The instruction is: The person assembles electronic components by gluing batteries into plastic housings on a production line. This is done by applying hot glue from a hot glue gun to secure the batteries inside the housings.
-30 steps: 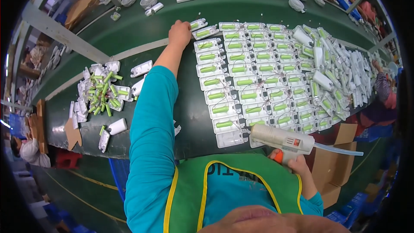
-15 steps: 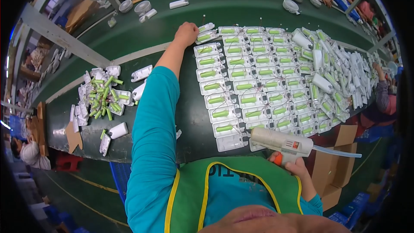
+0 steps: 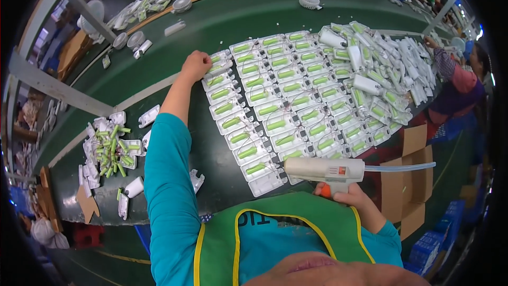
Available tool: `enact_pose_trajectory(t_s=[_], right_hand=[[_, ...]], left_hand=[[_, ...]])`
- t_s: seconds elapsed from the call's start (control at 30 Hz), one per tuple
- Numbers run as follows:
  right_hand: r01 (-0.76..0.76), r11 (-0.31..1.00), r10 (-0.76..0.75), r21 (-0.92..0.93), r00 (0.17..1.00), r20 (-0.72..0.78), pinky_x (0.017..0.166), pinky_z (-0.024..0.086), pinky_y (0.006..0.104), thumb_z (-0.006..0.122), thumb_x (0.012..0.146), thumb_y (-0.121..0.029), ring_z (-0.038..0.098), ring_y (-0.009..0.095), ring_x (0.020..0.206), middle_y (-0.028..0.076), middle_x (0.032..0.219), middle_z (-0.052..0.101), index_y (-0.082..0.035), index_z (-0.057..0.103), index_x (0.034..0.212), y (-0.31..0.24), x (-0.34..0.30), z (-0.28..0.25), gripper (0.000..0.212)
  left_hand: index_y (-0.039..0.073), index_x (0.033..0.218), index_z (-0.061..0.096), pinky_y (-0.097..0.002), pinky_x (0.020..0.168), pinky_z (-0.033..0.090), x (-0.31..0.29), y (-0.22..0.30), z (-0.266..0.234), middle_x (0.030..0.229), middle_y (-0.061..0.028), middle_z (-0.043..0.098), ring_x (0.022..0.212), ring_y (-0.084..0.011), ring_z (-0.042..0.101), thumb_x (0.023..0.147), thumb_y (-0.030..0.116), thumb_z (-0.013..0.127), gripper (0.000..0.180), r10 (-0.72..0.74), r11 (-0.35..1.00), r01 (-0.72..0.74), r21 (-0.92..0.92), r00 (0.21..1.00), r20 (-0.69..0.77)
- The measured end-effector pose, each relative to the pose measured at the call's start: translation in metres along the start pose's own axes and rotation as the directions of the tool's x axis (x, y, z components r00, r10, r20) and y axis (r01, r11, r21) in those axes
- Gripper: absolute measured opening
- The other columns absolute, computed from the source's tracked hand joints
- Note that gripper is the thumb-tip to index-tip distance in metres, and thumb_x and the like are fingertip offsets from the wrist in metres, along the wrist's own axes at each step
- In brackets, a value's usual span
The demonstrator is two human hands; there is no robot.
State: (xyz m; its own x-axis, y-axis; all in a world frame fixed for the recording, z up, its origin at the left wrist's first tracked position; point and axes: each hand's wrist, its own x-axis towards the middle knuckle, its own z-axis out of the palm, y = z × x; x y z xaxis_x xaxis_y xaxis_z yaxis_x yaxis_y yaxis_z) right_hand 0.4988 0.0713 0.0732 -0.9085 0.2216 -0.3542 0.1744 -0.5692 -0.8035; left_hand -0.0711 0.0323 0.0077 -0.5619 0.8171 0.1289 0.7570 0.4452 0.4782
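My left hand [image 3: 196,66] reaches to the far end of the leftmost row. Its curled fingers grip the left end of a white plastic casing [image 3: 220,68], and the fingertips are partly hidden. Beside it lie several rows of open white casings [image 3: 259,96], mostly with a green cylindrical battery and thin wires in each. Near my body, my right hand [image 3: 353,197] is wrapped round the handle of a white hot glue gun [image 3: 324,169] with an orange trigger. A translucent glue stick [image 3: 400,168] sticks out of its back, and its front end lies over the nearest casings.
A heap of white casings [image 3: 365,55] adjoins the rows on the right. To the left lies a pile of green batteries [image 3: 112,151] among casings. Small white fans [image 3: 309,1] stand on the green belt beyond. A metal post [image 3: 63,87] rises at left; an open cardboard box [image 3: 410,185] sits at right.
The whole view has shifted and turned, so the rows appear farther left and tilted. My left hand stays by the row's far end; my right hand still holds the glue gun.
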Motion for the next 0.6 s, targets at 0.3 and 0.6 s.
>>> enact_pose_trajectory(t_s=[0.3,0.6], right_hand=[[0.019,0.998,-0.018,-0.066,1.000,0.016,0.099,0.045,0.0387,0.069,0.080,-0.021,0.058,0.025,0.113,0.016,0.118,0.059,0.003,0.038,0.137,0.002,-0.004,-0.003,0.069],[0.005,1.000,-0.004,-0.030,1.000,0.028,0.099,0.046,0.0396,0.069,0.079,-0.021,0.059,0.026,0.111,0.017,0.116,0.060,0.004,0.036,0.138,0.003,-0.005,-0.001,0.072]], left_hand=[[0.004,0.083,0.070,-0.0376,0.073,0.050,-0.001,0.012,-0.002,0.084,-0.0141,0.065,0.081,-0.0299,0.062,0.077,0.017,0.066,0.014,0.109,0.994,-0.109,0.010,0.994,0.013],[0.012,0.096,0.069,-0.0396,0.089,0.048,-0.020,0.018,-0.001,0.103,-0.0127,0.061,0.102,-0.0312,0.058,0.084,0.016,0.059,0.016,0.059,0.995,-0.068,-0.068,0.990,-0.128]])
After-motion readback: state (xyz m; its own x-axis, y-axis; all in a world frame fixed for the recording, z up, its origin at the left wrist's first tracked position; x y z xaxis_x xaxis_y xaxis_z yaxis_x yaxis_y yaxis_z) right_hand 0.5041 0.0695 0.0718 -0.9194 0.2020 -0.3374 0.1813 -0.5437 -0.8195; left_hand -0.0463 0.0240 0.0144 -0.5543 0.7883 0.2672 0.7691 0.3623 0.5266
